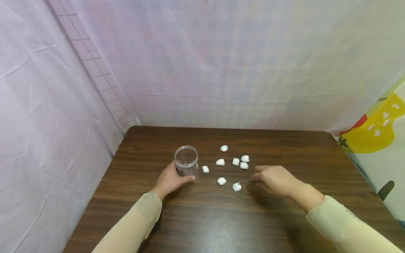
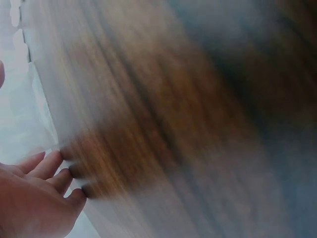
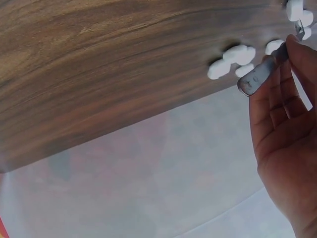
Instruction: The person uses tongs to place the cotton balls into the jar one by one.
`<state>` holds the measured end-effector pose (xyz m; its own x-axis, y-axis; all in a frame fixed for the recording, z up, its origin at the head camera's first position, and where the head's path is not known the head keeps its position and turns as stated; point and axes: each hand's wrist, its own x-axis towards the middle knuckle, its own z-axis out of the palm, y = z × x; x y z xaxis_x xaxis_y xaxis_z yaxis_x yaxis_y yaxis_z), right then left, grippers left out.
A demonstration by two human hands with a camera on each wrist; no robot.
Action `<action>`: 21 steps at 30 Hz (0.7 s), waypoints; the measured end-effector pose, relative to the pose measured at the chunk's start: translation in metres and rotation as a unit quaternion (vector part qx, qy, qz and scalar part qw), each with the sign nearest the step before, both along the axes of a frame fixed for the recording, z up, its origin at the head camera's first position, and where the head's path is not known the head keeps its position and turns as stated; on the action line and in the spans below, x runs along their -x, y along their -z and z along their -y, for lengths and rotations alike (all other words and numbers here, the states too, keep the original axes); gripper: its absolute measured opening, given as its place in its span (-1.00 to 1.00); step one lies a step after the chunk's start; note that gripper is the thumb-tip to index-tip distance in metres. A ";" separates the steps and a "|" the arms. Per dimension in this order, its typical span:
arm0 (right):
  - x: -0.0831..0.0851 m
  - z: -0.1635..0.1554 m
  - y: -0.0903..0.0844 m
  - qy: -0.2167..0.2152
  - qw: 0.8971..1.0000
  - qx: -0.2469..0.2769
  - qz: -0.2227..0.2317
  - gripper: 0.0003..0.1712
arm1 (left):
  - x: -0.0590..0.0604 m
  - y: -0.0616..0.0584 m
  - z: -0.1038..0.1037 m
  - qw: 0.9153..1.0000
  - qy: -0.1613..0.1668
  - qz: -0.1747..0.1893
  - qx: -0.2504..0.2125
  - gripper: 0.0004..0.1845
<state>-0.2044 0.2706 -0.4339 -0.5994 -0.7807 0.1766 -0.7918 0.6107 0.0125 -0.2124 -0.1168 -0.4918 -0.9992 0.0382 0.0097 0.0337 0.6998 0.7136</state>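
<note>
On the left of the wooden table, my left hand point(image 1: 169, 181) holds a clear round jar point(image 1: 186, 164), its thumb along the near side. The jar stands upright with its mouth uncovered and looks empty. Metal tweezers point(image 1: 248, 182) are pinched in my right hand point(image 1: 273, 181); their tips meet a white cotton ball point(image 1: 236, 188) at the near end of the group. The broad end of the tweezers point(image 3: 256, 78) sticks out from the fingers in the right wrist view. The left wrist view shows the left hand point(image 2: 39, 198) with bent fingers; the jar is hard to make out there.
Several more cotton balls lie between the hands, one point(image 1: 205, 169) close to the jar, one point(image 1: 224, 148) farthest back, and a cluster point(image 1: 244, 165) near the right hand. The brown table point(image 1: 196, 225) ends against a pale curtain point(image 1: 221, 70).
</note>
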 end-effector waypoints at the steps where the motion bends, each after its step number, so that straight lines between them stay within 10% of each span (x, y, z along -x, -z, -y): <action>1: 0.000 0.000 0.000 0.000 1.000 -0.002 0.000 -0.77 | 0.000 0.000 0.000 1.000 0.001 -0.003 0.000 -0.01; 21: 0.007 0.005 0.011 -0.009 1.000 -0.011 0.005 -0.79 | -0.001 -0.001 0.000 1.000 -0.002 -0.001 0.003 -0.01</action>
